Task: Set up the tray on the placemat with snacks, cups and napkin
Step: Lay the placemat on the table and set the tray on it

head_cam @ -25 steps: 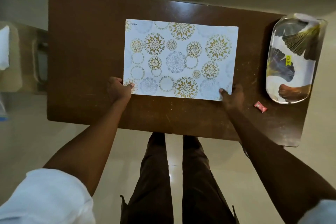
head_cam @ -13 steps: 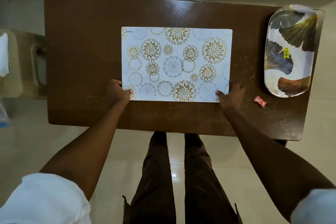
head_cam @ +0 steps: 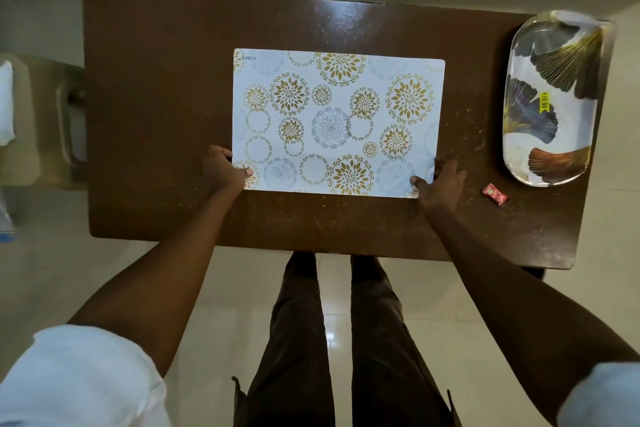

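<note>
- Placemat (head_cam: 337,123) has shifted only a little on the table (head_cam: 156,97) over the last second, squaring up. It now lies flat between the 2 hands, so the base looks ready for the tray.
- Left hand (head_cam: 223,168) still grips the mat's near left corner, with the thumb on top and the fingers curled at the side edge.
- Right hand (head_cam: 441,180) pinches the near right corner with the thumb on the print and the fingers looser along the edge. Whether any finger reaches under the mat, I cannot tell.
- Tray (head_cam: 526,80) sits well to the right of the right hand, off the placemat and not yet loaded.
- Red wrapped snack (head_cam: 494,193) lies near the right hand, between it and the tray.
</note>
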### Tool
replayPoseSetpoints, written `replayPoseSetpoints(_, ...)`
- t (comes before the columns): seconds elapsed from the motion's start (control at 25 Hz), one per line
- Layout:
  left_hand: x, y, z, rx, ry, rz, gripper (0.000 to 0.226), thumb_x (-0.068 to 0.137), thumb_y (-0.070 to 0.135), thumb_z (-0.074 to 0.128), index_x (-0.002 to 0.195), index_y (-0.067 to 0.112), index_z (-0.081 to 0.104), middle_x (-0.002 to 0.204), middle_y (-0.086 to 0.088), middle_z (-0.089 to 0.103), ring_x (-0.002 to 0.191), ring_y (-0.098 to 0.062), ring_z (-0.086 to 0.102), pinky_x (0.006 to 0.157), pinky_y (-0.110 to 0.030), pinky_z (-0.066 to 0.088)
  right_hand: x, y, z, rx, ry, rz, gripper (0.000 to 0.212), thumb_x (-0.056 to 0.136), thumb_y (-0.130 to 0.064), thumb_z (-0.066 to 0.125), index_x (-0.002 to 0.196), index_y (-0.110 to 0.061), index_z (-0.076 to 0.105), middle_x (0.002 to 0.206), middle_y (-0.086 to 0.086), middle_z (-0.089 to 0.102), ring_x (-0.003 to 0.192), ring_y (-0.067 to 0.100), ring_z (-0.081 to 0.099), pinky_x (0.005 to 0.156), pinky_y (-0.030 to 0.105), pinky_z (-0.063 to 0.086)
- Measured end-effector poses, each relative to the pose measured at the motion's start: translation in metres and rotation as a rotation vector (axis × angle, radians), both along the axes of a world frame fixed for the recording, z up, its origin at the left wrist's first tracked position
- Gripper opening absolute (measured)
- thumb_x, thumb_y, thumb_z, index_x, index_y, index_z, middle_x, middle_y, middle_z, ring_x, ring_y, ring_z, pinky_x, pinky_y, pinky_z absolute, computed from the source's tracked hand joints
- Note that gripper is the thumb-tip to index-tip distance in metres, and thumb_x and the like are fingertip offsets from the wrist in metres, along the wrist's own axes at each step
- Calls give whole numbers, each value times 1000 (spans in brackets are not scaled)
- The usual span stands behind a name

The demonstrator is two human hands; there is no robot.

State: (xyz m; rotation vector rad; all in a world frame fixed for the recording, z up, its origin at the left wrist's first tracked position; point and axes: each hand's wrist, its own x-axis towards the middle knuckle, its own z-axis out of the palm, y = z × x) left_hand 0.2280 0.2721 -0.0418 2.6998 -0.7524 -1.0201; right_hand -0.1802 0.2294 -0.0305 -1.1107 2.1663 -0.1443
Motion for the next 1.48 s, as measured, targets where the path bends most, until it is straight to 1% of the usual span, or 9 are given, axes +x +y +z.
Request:
replayPoseSetpoints(0.08,1,-2,0,4,4,-5,62,72,11,93,121,2,54,132,-18,61,118,-34,63,94,-50,56,0,0,0,-3,-1,2,64,83,-17,86,136,-12,51,137,18,48,125,37,55,103,46,52)
replayPoseSetpoints(0.24,2,-4,1,19,13,-10,62,73,10,92,122,4,54,133,-17,60,118,-34,63,95,-52,56,1,2,0,13,-5,-5,64,84,-16,85,138,-12,50,138,18,47,125,36,55,104,50,52)
replayPoseSetpoints(0.36,0,-3,2,20,5,-17,61,74,12,92,121,3,54,134,-16,59,119,-34,62,95,-51,56,0,7,0,31,10,-8,65,83,-16,85,137,-11,49,139,18,47,126,37,55,105,50,52)
replayPoseSetpoints(0.64,-1,-3,4,25,-2,-31,62,74,13,92,121,2,53,133,-17,60,120,-34,62,97,-53,55,-6,9,-2,54,-23,-83,62,79,-17,89,125,-5,50,131,19,55,120,38,59,99,57,52)
replayPoseSetpoints(1.12,-2,-6,6,47,-8,-42,62,74,10,92,121,1,52,134,-18,60,121,-35,62,96,-52,56,-8,9,-6,46,-34,-94,61,78,-16,89,123,-8,50,130,16,54,120,35,58,98,56,53)
replayPoseSetpoints(1.24,-8,-12,9,109,-30,-84,63,78,10,89,127,2,50,137,-20,56,126,-36,58,100,-51,55,-9,7,-4,61,-35,-90,62,78,-17,90,124,-7,51,132,16,53,122,35,57,98,55,53)
replayPoseSetpoints(1.32,-20,-17,13,162,-120,-109,60,83,7,83,132,4,49,143,-20,51,134,-38,50,106,-47,51,-12,6,-2,62,-31,-72,61,78,-18,90,124,-6,52,133,17,52,122,35,56,100,53,51)
replayPoseSetpoints(1.4,-35,-25,20,118,-204,-85,54,86,0,73,134,7,51,146,-19,49,138,-38,46,108,-43,44,-12,5,0,29,-61,-71,58,80,-22,88,124,-6,53,132,15,52,119,34,57,99,51,52)
replayPoseSetpoints(1.48,-59,-41,27,-7,-187,-97,49,86,2,69,132,8,53,143,-18,52,135,-36,49,106,-42,45,-17,3,6,-73,-99,-127,54,81,-27,87,120,-7,56,124,12,55,109,29,61,94,46,54)
